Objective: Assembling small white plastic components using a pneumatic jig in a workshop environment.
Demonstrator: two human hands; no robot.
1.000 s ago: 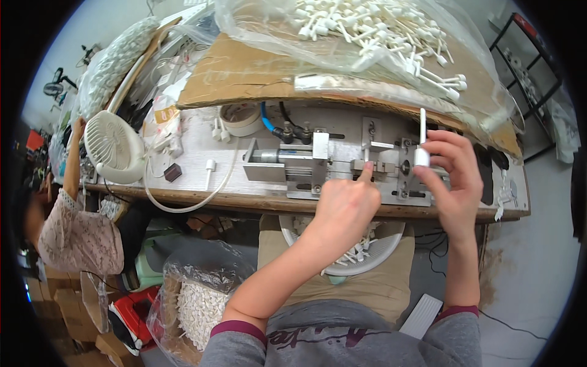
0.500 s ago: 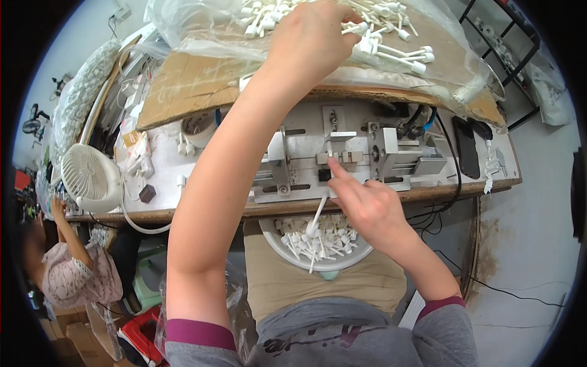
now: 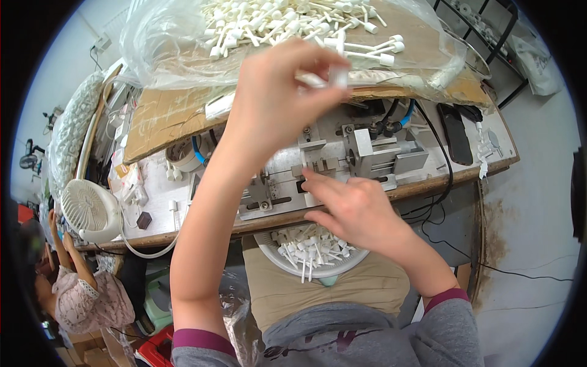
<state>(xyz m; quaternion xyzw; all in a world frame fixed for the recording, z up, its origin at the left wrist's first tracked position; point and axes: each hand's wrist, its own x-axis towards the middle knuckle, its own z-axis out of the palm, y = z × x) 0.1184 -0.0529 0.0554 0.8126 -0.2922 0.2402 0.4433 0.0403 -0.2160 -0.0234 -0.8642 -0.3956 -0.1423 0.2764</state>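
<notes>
My left hand [image 3: 275, 98] is raised over the cardboard's near edge, fingertips pinched on a small white capped stick [image 3: 338, 77], blurred by motion. Below it, on the bench, sits a metal clamping fixture [image 3: 361, 153] with a small block holder [image 3: 324, 165] in its middle. My right hand [image 3: 361, 211] lies at the holder's near side, fingers stretched out and thumb apart. Its index fingertip is at the holder's left end; whether it touches a part there I cannot tell. In my lap rests a white basket [image 3: 275, 260] with many white capped sticks [image 3: 312, 249].
A heap of white capped sticks [image 3: 269, 24] lies on plastic film over cardboard [image 3: 165, 116] above the fixture. A white fan [image 3: 92, 208] and tape roll [image 3: 183, 156] stand left. A phone [image 3: 454, 134] and black cables lie right. Another person [image 3: 85, 293] sits at far left.
My left hand has come back from the heap toward the fixture with a white capped stick. The stick that was dropping below my right hand no longer shows in the air. The view has shifted slightly.
</notes>
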